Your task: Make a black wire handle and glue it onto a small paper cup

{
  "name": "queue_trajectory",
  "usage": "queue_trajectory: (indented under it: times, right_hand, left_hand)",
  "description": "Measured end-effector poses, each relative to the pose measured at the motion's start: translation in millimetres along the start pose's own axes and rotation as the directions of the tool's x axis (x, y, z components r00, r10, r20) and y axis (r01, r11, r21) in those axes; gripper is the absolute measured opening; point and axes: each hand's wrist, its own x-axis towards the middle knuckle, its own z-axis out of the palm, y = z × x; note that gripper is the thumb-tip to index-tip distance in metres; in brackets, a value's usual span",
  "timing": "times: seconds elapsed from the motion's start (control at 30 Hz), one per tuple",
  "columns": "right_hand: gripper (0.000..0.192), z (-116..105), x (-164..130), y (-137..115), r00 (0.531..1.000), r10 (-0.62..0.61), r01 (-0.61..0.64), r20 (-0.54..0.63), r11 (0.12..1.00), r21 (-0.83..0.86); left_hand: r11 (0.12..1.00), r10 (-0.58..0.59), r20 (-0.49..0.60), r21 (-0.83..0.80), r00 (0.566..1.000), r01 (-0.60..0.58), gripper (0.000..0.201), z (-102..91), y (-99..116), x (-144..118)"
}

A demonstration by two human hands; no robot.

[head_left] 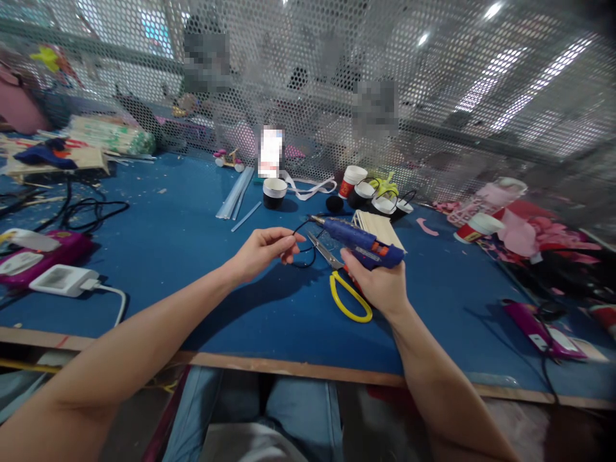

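My left hand (pixel 264 251) pinches a thin black cord (pixel 314 258) between thumb and fingertips. The cord bends in a loop to the right of those fingers, and its upper part reaches the nozzle of a blue hot glue gun (pixel 351 235). Whether cord and nozzle touch, I cannot tell. My right hand (pixel 385 286) is wrapped round the glue gun's handle, with the nozzle pointing left. Scissors (pixel 328 253) with a yellow handle lie on the blue table below the gun, partly hidden by my right hand. A black-and-white cup (pixel 274 194) stands beyond my left hand.
Clear glue sticks (pixel 235 196) lie at the back beside a lit phone (pixel 271 153). Paper cups (pixel 353 179) and a stack of pale sticks (pixel 378 228) are behind the gun. Purple power strips (pixel 72 250) and cables flank both sides. Perforated metal panel (pixel 308 96) closes the back.
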Motion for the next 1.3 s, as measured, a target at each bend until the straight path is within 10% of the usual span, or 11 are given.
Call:
queue_trajectory:
  times: [1.3]
  right_hand:
    - [0.019, -5.3, -3.1, 2.2, 0.990, 0.102, -0.111, 0.100, 0.990, 0.089]
  left_hand:
    - [0.944, -0.120, -0.120, -0.320, 0.986, 0.076, 0.015, -4.9, 4.7, 3.5]
